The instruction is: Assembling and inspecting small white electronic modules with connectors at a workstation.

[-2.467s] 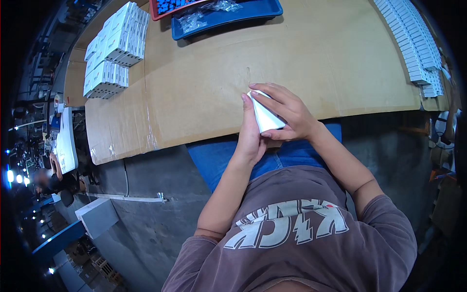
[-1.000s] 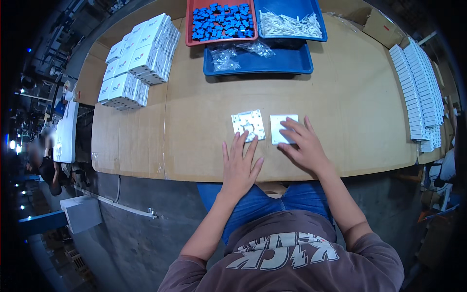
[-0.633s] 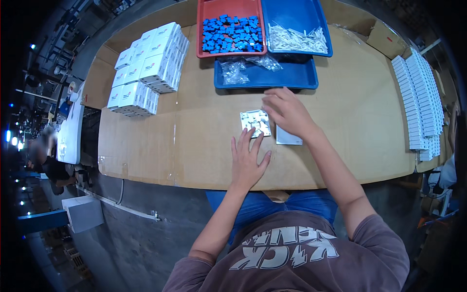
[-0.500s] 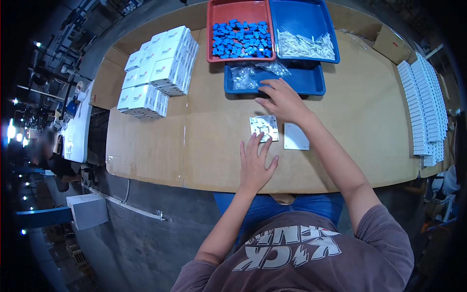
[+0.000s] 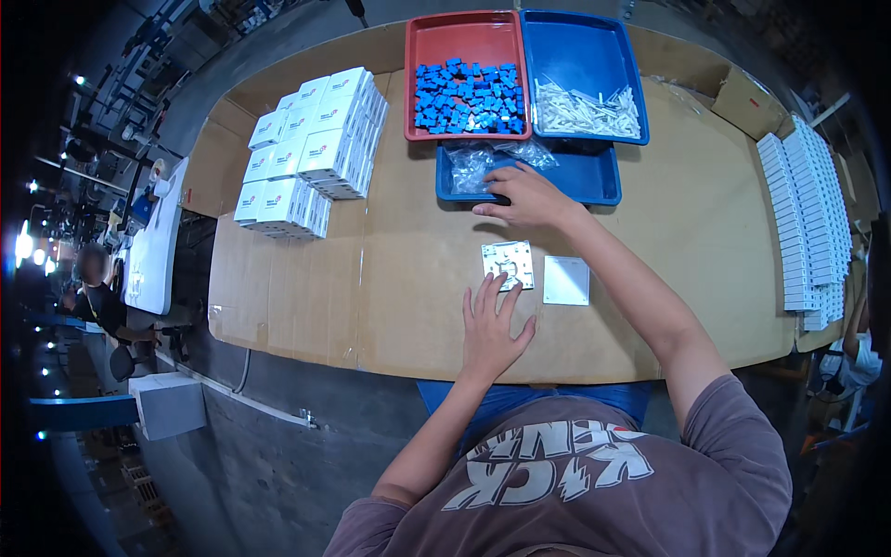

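My left hand (image 5: 494, 334) lies with fingers spread, its fingertips on the near edge of a white square plate with moulded parts (image 5: 508, 264). To the right of that plate lies a plain white square plate (image 5: 566, 280), flat on the cardboard. My right hand (image 5: 526, 197) is over the near rim of a low blue tray (image 5: 594, 186). Its fingers reach in beside small clear plastic bags (image 5: 471, 169); the fingertips are partly hidden, and I cannot make out anything held.
A red tray (image 5: 415, 56) of small blue parts and a blue tray (image 5: 575, 37) of white slender pieces stand behind. White boxes (image 5: 325, 153) are stacked at left, and rows of thin white pieces (image 5: 796, 223) at right. A person (image 5: 102, 297) is at far left.
My right hand has moved deeper over the low blue tray, toward the clear bags. My left hand stays at the plate. The whole view has shifted slightly.
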The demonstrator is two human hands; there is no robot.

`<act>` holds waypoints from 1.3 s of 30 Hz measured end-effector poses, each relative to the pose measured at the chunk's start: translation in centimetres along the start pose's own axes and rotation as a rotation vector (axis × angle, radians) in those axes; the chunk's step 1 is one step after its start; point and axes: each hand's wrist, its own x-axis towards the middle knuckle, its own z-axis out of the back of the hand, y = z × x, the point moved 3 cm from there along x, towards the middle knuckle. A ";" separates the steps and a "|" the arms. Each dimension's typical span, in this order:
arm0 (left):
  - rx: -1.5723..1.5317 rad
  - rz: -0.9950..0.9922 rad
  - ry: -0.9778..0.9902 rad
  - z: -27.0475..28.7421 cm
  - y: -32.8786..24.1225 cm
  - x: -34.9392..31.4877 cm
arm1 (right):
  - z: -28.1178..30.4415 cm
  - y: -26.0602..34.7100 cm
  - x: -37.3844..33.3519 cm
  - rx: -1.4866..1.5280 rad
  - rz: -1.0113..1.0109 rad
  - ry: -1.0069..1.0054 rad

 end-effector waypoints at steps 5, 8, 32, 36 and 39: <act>-0.004 -0.009 0.000 0.1 -0.3 0.2 | -1.3 -1.8 0.8 0.034 0.008 -0.062; -0.001 -0.003 -0.002 0.2 -0.2 0.3 | -0.6 -2.0 1.5 0.085 0.008 -0.100; -1.167 0.427 -0.207 1.4 -1.3 5.8 | -0.2 3.0 -13.3 1.472 -0.334 -0.312; -0.967 0.533 -0.194 1.1 -1.6 6.0 | -0.4 2.8 -15.3 1.444 -0.481 -0.449; -0.831 0.448 -0.277 0.9 -1.7 5.8 | -0.1 3.1 -15.9 1.448 -0.552 -0.423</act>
